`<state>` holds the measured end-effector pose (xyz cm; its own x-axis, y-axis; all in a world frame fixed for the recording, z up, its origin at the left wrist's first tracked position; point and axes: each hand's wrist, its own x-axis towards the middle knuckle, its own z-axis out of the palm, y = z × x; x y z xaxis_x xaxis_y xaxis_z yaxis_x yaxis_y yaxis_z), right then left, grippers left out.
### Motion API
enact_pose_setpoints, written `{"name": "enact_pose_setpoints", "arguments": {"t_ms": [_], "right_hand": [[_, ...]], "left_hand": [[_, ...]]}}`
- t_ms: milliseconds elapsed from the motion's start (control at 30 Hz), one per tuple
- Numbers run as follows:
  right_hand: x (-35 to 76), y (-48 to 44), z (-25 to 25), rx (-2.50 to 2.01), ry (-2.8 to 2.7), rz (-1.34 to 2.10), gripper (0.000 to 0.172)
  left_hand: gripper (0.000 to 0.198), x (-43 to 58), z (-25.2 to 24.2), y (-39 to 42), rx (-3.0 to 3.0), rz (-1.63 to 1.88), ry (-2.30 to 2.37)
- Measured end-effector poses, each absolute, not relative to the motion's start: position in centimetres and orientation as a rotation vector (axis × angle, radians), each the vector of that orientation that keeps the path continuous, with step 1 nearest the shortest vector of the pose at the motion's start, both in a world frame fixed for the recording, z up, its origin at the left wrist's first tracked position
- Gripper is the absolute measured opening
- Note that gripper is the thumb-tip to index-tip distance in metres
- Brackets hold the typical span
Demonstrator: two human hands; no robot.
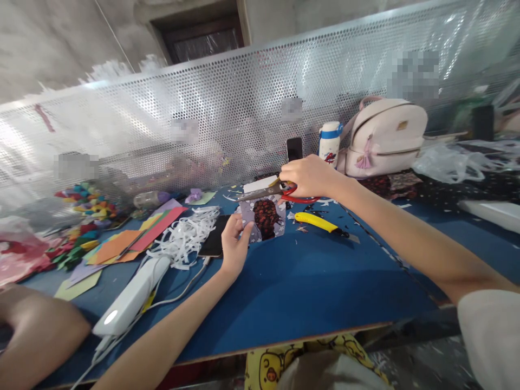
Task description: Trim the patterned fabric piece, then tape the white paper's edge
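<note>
My left hand (233, 241) pinches the left edge of a pale lilac paper piece (264, 219) that bears a dark red, dotted shape, and holds it up over the blue table (317, 281). My right hand (311, 174) grips red-handled scissors (270, 190), whose metal blades point left just above the top edge of the paper. Both hands are closed on what they hold. Small paper scraps lie around the paper on the table.
A yellow utility knife (320, 222) lies right of the paper. A dark phone (214, 242), a heap of white paper strips (189, 235), coloured sheets (130, 241) and a white power bank (130, 297) are at left. A bottle (330, 142), a backpack (385, 138) and a perforated metal screen (227, 114) stand behind. Another person's arm (36, 336) is at bottom left.
</note>
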<state>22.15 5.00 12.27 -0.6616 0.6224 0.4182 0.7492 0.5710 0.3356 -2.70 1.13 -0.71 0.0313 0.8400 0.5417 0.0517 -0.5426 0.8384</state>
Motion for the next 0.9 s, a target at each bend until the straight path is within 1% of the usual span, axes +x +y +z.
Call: {"name": "enact_pose_setpoints", "arguments": {"t_ms": [167, 400, 467, 567, 900], "right_hand": [[22.1, 5.0, 12.4, -1.159, -2.575, -0.721, 0.043], [22.0, 4.7, 12.3, -1.171, -2.546, -0.662, 0.036], [22.0, 4.6, 12.3, -1.146, -2.538, -0.637, 0.037], [22.0, 4.5, 12.2, -1.129, -2.520, -0.636, 0.044], [21.3, 3.7, 12.6, -1.124, -2.476, -0.702, 0.038]], "left_hand": [[0.034, -2.6, -0.7, 1.2, 1.668, 1.573, 0.915], [0.037, -2.5, -0.6, 1.1, 1.655, 1.568, 0.934], [0.037, -2.6, -0.6, 1.1, 1.654, 1.567, 0.944], [0.037, -2.6, -0.6, 1.1, 1.661, 1.567, 0.959], [0.027, -2.6, -0.3, 0.8, 1.765, 1.602, 0.981]]}}
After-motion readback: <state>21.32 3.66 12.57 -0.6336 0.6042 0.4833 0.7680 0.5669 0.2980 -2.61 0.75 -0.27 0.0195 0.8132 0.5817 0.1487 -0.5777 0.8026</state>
